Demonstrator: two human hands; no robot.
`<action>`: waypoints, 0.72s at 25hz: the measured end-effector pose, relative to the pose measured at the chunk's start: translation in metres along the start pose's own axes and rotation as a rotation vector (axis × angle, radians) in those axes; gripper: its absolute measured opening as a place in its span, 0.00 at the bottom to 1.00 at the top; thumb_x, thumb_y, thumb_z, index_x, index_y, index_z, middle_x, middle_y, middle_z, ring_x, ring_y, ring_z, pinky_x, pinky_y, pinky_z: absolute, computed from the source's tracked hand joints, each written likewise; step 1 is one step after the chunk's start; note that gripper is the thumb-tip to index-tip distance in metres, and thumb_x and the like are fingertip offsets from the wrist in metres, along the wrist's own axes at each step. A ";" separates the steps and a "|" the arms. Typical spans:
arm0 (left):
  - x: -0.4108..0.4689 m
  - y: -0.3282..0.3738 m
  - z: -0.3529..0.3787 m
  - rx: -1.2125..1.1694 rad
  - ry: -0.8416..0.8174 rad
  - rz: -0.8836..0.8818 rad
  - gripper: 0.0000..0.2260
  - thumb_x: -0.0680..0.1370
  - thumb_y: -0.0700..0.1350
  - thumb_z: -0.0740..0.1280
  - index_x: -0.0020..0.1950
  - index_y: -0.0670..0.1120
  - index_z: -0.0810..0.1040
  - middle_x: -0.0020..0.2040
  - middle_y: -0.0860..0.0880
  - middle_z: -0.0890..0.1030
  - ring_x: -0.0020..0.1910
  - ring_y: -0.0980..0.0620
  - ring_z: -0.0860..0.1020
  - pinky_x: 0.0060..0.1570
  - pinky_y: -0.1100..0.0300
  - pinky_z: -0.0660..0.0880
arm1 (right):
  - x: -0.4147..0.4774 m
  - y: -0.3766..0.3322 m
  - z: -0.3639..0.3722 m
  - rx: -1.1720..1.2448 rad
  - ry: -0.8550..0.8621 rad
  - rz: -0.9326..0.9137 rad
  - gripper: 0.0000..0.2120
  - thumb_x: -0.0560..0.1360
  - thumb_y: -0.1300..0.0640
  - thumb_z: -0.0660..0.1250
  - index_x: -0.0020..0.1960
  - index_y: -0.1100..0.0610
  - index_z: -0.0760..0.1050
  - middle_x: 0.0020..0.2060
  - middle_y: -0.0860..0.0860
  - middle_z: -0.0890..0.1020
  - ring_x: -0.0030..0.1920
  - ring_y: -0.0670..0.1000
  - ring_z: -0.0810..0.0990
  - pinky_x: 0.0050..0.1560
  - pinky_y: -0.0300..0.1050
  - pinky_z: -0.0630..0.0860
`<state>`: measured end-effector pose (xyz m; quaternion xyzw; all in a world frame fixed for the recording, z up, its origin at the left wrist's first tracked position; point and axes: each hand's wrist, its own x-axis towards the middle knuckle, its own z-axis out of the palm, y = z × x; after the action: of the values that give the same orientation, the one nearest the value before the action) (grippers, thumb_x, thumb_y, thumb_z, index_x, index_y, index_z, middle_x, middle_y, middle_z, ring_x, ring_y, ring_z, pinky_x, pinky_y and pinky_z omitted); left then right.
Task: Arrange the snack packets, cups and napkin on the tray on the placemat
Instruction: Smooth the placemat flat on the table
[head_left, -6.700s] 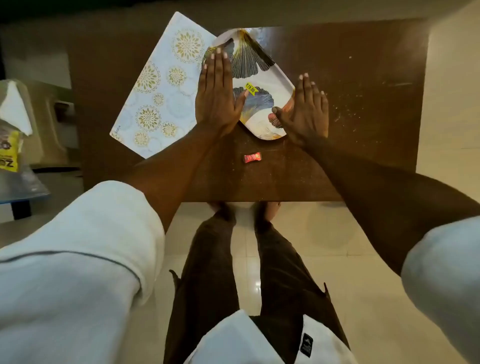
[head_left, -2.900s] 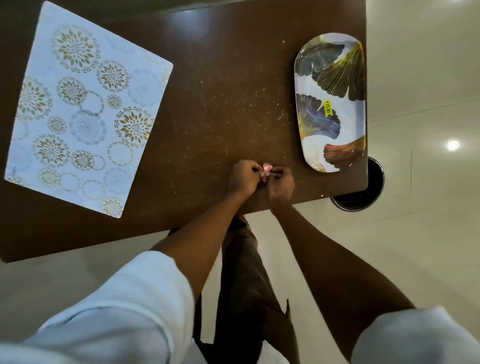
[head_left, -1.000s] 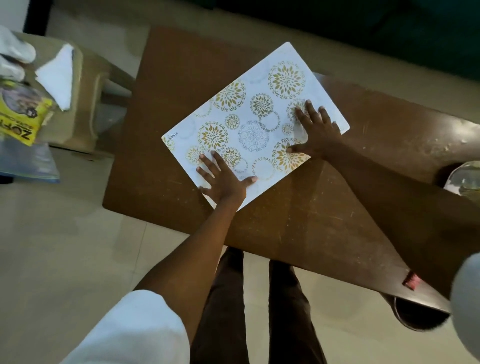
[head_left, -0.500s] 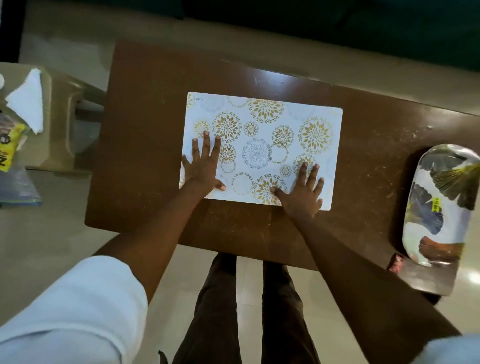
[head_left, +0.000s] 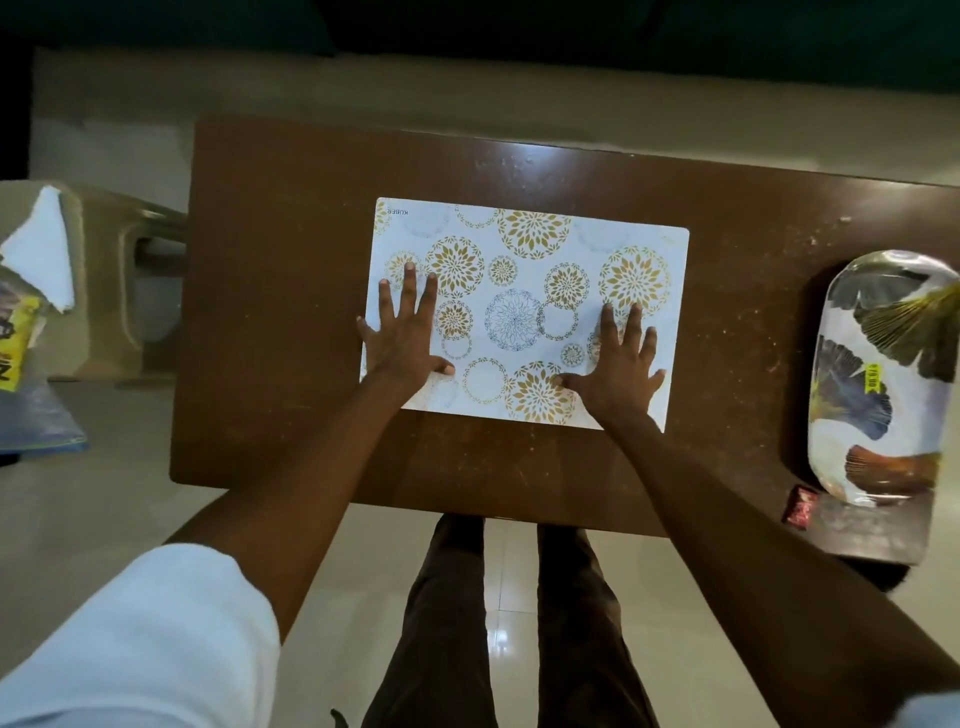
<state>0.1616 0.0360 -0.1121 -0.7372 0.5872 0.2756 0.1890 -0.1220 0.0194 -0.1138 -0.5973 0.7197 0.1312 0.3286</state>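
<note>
A white placemat (head_left: 524, 260) with gold and blue flower circles lies flat in the middle of the brown table (head_left: 291, 218). My left hand (head_left: 402, 332) rests palm down on its near left part, fingers spread. My right hand (head_left: 621, 364) presses its near right corner the same way. An oval tray (head_left: 852, 415) with a leaf pattern and a yellow sticker sits at the table's right end, apart from the mat. A white napkin (head_left: 44, 254) and a yellow snack packet (head_left: 18, 343) lie on a stool at far left. No cups are visible.
A small red wrapper (head_left: 801, 506) lies at the table's near right corner beside the tray. A beige plastic stool (head_left: 111, 291) stands left of the table, with a clear plastic bag (head_left: 36, 415) hanging by it. My legs stand at the near edge.
The placemat has been turned from a slant to lie square with the table's edges, and in the last half second both hands stay flat on it with barely any shift.
</note>
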 end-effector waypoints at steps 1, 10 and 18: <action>0.002 -0.005 -0.002 -0.018 -0.019 0.004 0.63 0.66 0.66 0.79 0.85 0.54 0.38 0.85 0.49 0.35 0.84 0.36 0.40 0.74 0.25 0.57 | 0.002 0.002 -0.004 0.005 -0.021 0.004 0.62 0.66 0.34 0.79 0.85 0.43 0.40 0.84 0.49 0.37 0.84 0.62 0.39 0.75 0.80 0.54; -0.012 0.000 0.011 -0.006 -0.026 0.007 0.63 0.66 0.66 0.78 0.85 0.53 0.37 0.85 0.47 0.35 0.84 0.36 0.40 0.76 0.27 0.58 | 0.000 0.021 -0.007 -0.031 -0.039 -0.024 0.64 0.65 0.33 0.79 0.85 0.43 0.40 0.84 0.49 0.36 0.84 0.63 0.39 0.73 0.81 0.57; -0.012 -0.001 0.015 0.040 -0.009 0.026 0.63 0.66 0.68 0.77 0.85 0.53 0.37 0.85 0.47 0.36 0.84 0.35 0.41 0.77 0.28 0.58 | -0.005 0.025 0.003 -0.010 -0.022 -0.001 0.64 0.65 0.33 0.79 0.85 0.43 0.39 0.84 0.49 0.36 0.84 0.63 0.38 0.74 0.80 0.54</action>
<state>0.1574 0.0544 -0.1160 -0.7244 0.6013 0.2696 0.2025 -0.1441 0.0307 -0.1179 -0.5978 0.7151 0.1412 0.3337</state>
